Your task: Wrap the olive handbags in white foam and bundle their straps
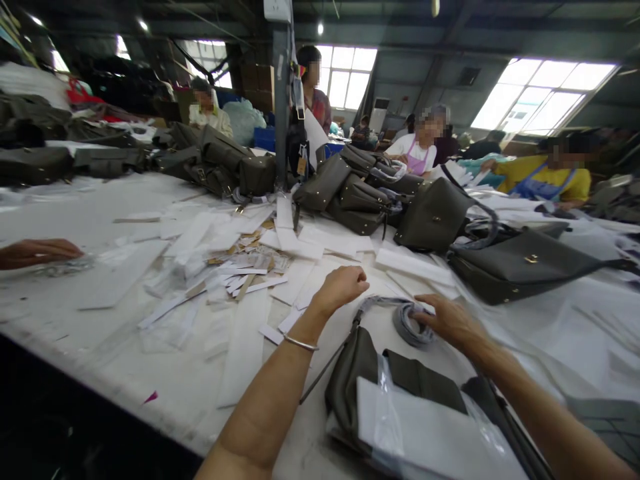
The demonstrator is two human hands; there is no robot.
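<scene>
A dark olive handbag (425, 383) lies on the table in front of me, a white sheet (430, 427) and clear plastic film over its near side. Its strap, wrapped in greyish plastic, runs up from the left corner to a coil of wrapped strap (406, 328) just beyond the bag. At that coil is my right hand (447, 321), thumb and fingers curled around its right side. My left hand (345, 287), above the table left of the coil, has its fingers curled in; whatever they may hold is hidden. A bangle sits on the left wrist.
Paper and card scraps (250, 260) litter the table (165, 393) to the left. Another person's hand (43, 253) rests at the left edge. Dark handbags (435, 213) are piled behind, near a metal post (281, 100). Several people work further back.
</scene>
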